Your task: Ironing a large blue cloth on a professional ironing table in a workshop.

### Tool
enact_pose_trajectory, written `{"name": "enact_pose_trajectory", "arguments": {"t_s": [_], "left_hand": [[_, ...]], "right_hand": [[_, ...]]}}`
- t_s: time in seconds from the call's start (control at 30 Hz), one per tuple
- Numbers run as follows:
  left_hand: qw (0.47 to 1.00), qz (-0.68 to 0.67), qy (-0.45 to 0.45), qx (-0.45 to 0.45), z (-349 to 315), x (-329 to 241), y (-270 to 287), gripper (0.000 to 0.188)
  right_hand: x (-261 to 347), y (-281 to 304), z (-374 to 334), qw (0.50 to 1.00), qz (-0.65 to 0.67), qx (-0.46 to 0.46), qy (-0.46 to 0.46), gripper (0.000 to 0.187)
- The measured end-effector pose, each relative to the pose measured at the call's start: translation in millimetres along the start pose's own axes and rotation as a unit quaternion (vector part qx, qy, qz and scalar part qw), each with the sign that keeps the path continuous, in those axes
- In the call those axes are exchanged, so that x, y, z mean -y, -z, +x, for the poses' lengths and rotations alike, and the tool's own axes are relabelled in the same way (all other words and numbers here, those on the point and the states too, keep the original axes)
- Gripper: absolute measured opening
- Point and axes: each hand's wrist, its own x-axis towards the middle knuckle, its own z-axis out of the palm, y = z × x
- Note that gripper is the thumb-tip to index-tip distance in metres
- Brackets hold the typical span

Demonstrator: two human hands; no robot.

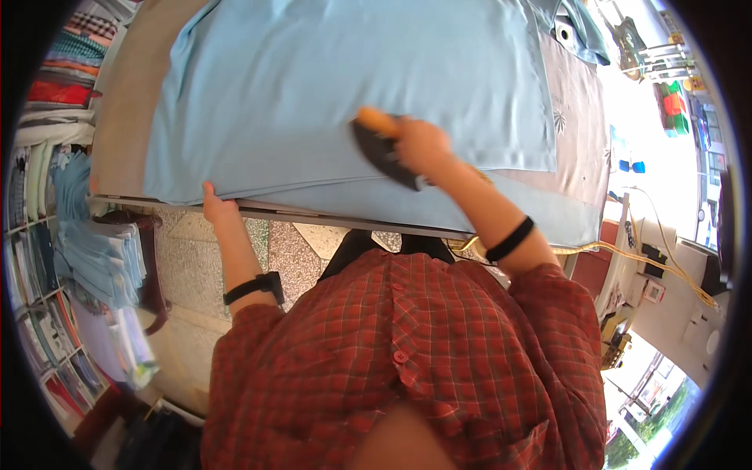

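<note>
A light blue garment (329, 70) lies spread over the padded table (125, 117), with small wrinkles and a fold along its near edge. My right hand (423, 147) is wrapped round the orange handle of a clothes iron (379, 155), slightly blurred. The iron's dark body is over the near middle part of the cloth; whether it presses flat on it is hard to tell. At the table's near left edge, my left hand (220, 207) grips the garment's hem, thumb on top and fingers mostly hidden below the edge.
A yellowish cord (658, 265) runs from the table's near right side to the right. Folded clothes (70, 59) fill shelves on the left. Blue garments (102, 262) are piled by a brown chair (154, 274). A white roll (563, 32) lies at the far right.
</note>
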Motion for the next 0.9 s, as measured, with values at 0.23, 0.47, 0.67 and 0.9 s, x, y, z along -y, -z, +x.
{"name": "enact_pose_trajectory", "arguments": {"t_s": [0.23,0.47,0.67,0.9], "left_hand": [[0.995,0.027,-0.014,0.09,34.5,3.6,17.5,0.047],[0.99,0.098,-0.033,0.101,58.0,-21.1,42.1,0.041],[0.993,0.098,0.005,0.064,37.0,1.1,15.6,0.042],[0.993,0.03,0.03,0.113,63.8,-31.2,36.8,0.045]], "right_hand": [[-269.9,43.7,-8.7,0.95,0.003,-0.225,-0.219,0.031],[-397.4,55.3,-69.0,0.917,0.011,-0.246,-0.313,0.029],[-468.9,52.4,-131.6,0.862,0.125,-0.246,-0.425,0.023],[-366.4,65.4,-80.3,0.895,-0.115,-0.378,-0.206,0.053]]}}
